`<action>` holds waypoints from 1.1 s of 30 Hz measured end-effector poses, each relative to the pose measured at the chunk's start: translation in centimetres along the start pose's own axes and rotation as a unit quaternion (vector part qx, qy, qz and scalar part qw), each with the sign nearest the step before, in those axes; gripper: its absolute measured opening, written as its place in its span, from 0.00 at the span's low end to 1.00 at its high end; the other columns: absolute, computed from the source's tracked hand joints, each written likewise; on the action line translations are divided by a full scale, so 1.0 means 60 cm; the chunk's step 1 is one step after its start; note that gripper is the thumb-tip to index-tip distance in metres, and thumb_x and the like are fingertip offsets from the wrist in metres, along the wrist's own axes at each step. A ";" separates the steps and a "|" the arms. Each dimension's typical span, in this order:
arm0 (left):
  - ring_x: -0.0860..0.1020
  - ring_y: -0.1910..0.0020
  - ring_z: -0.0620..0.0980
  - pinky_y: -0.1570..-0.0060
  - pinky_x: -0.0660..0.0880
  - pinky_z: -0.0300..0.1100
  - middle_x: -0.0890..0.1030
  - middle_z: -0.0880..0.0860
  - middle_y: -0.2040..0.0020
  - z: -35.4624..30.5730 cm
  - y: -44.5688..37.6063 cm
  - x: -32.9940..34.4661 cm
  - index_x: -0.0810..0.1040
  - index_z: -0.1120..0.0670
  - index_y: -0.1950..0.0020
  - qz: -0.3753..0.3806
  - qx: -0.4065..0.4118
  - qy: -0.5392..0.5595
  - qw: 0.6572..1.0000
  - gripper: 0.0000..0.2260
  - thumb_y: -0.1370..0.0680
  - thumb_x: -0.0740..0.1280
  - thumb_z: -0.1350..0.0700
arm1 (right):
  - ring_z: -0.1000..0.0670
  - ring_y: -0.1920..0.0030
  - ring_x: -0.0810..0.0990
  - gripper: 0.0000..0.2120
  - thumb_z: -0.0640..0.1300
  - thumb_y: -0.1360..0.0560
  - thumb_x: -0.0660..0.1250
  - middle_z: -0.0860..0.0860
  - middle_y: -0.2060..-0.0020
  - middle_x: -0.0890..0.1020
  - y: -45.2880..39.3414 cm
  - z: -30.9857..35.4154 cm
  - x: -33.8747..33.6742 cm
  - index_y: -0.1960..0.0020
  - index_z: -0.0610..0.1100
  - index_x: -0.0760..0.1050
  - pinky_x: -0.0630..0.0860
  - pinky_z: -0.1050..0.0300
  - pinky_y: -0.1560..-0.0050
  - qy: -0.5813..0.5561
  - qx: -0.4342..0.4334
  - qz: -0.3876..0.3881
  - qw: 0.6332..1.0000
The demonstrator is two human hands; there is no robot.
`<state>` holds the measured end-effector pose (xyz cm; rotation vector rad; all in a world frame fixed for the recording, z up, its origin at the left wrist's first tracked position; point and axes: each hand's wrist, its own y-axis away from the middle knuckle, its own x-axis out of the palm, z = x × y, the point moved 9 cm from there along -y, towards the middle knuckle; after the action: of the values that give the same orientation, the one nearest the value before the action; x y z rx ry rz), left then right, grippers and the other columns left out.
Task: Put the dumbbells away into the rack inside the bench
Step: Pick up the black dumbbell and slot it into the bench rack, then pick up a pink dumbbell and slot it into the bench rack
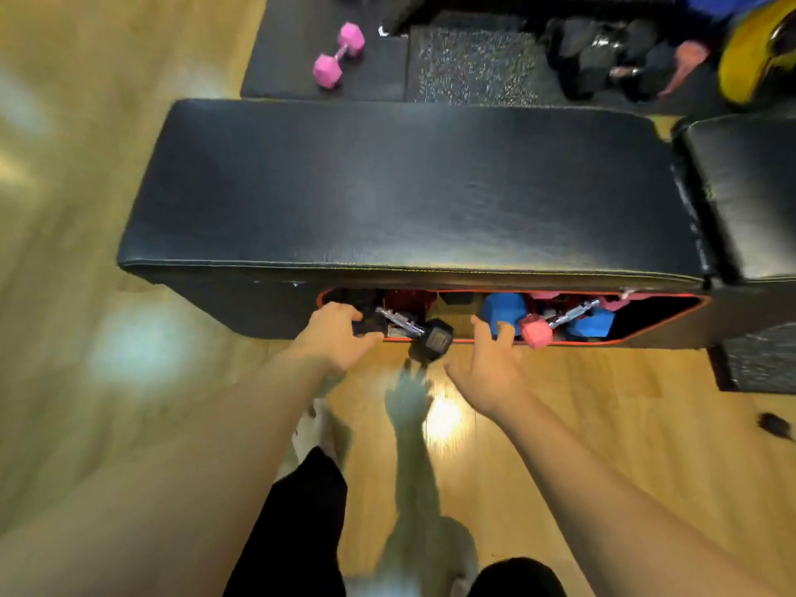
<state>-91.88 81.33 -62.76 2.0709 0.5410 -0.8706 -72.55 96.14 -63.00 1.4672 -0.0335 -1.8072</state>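
The black bench (409, 187) fills my view. In its side rack (508, 333), my left hand (336, 338) grips one end of the black dumbbell (433, 338); its other head juts out. My right hand (491, 364) hovers beside it, fingers spread.

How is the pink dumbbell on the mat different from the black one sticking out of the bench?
The pink dumbbell lies alone on the dark mat behind the bench; the black dumbbell sits in the bench's opening, one head poking out, with the left hand at its other end. The pink one is coloured all over; the black one has a shiny metal handle. Both have hexagonal heads.
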 end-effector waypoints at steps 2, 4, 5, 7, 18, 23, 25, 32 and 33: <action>0.72 0.34 0.54 0.36 0.72 0.52 0.76 0.53 0.36 -0.042 0.094 -0.089 0.76 0.52 0.33 -0.001 0.020 -0.035 0.999 0.27 0.26 0.67 0.38 | 0.37 0.30 0.66 0.31 0.55 0.24 0.65 0.42 0.28 0.58 0.103 0.022 -0.077 0.26 0.48 0.59 0.68 0.47 0.35 -0.025 -0.011 0.019 0.999; 0.71 0.33 0.53 0.35 0.70 0.50 0.75 0.52 0.36 -0.078 0.161 -0.164 0.75 0.51 0.34 -0.013 0.030 -0.026 0.999 0.25 0.26 0.68 0.39 | 0.39 0.32 0.69 0.27 0.54 0.24 0.65 0.44 0.30 0.61 0.174 0.048 -0.136 0.28 0.48 0.62 0.71 0.48 0.37 -0.040 -0.033 0.026 0.998; 0.71 0.34 0.53 0.35 0.70 0.49 0.75 0.52 0.36 -0.106 0.213 -0.219 0.75 0.52 0.34 -0.031 0.043 -0.012 0.999 0.24 0.25 0.68 0.40 | 0.40 0.34 0.71 0.27 0.54 0.24 0.66 0.45 0.31 0.62 0.218 0.068 -0.186 0.29 0.49 0.63 0.72 0.48 0.38 -0.047 -0.045 0.020 0.998; 0.72 0.36 0.53 0.36 0.70 0.48 0.76 0.52 0.38 -0.154 0.326 -0.315 0.76 0.52 0.35 -0.078 0.069 0.010 0.994 0.22 0.25 0.69 0.43 | 0.42 0.36 0.72 0.28 0.55 0.24 0.65 0.47 0.32 0.63 0.310 0.113 -0.274 0.28 0.50 0.63 0.74 0.47 0.40 -0.058 -0.068 0.004 0.996; 0.68 0.32 0.48 0.34 0.69 0.50 0.72 0.47 0.34 -0.134 0.642 -0.494 0.71 0.49 0.31 -0.147 0.139 0.036 0.979 0.23 0.24 0.67 0.43 | 0.49 0.34 0.71 0.28 0.57 0.22 0.63 0.53 0.31 0.63 0.593 0.335 -0.440 0.26 0.53 0.61 0.69 0.55 0.45 -0.127 -0.162 -0.083 0.975; 0.68 0.32 0.46 0.34 0.70 0.49 0.72 0.46 0.34 -0.049 0.706 -0.499 0.70 0.49 0.31 -0.143 0.185 0.043 0.971 0.24 0.25 0.67 0.43 | 0.51 0.37 0.73 0.27 0.55 0.22 0.64 0.52 0.32 0.64 0.684 0.419 -0.385 0.26 0.51 0.62 0.71 0.57 0.43 -0.161 -0.152 -0.110 0.969; 0.69 0.33 0.46 0.35 0.70 0.50 0.72 0.46 0.34 -0.017 0.724 -0.529 0.70 0.49 0.31 -0.154 0.205 0.045 0.965 0.25 0.25 0.66 0.41 | 0.51 0.36 0.73 0.27 0.54 0.22 0.65 0.52 0.31 0.65 0.717 0.454 -0.358 0.26 0.50 0.62 0.72 0.55 0.39 -0.172 -0.160 -0.123 0.964; 0.67 0.31 0.44 0.33 0.69 0.48 0.71 0.44 0.32 0.066 0.746 -0.619 0.68 0.48 0.29 -0.151 0.244 0.043 0.957 0.25 0.24 0.66 0.43 | 0.51 0.38 0.74 0.27 0.55 0.23 0.65 0.53 0.32 0.66 0.769 0.533 -0.311 0.26 0.51 0.63 0.73 0.51 0.37 -0.193 -0.147 -0.152 0.958; 0.67 0.31 0.44 0.33 0.69 0.48 0.71 0.44 0.32 0.072 0.741 -0.629 0.67 0.48 0.28 -0.148 0.246 0.043 0.957 0.25 0.23 0.65 0.43 | 0.53 0.40 0.73 0.27 0.55 0.22 0.65 0.53 0.32 0.66 0.769 0.541 -0.313 0.26 0.50 0.63 0.73 0.55 0.40 -0.192 -0.148 -0.157 0.957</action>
<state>-90.89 49.16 -13.91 2.5275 0.7544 -1.1845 -74.03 61.09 -15.00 0.9338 0.2790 -2.2230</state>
